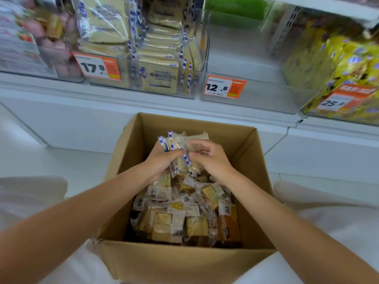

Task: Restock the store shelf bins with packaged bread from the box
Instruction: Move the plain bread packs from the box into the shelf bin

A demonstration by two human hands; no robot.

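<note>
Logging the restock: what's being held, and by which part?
Left hand and right hand grip a bunch of bread packets from both sides, around the middle.

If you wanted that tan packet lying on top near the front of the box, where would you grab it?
Probably from straight above: the walls of the cardboard box close off every side. The tan packet lies flat on the pile, so pinch it across two opposite edges. The left hand and right hand are busy, gripping blue-striped packets.

First bin tag [96,67], beyond the left hand [162,160]: 17.8. Second bin tag [224,87], beyond the right hand [211,158]: 12.8. Third bin tag [336,102], far right of that hand: 25.8.
</note>
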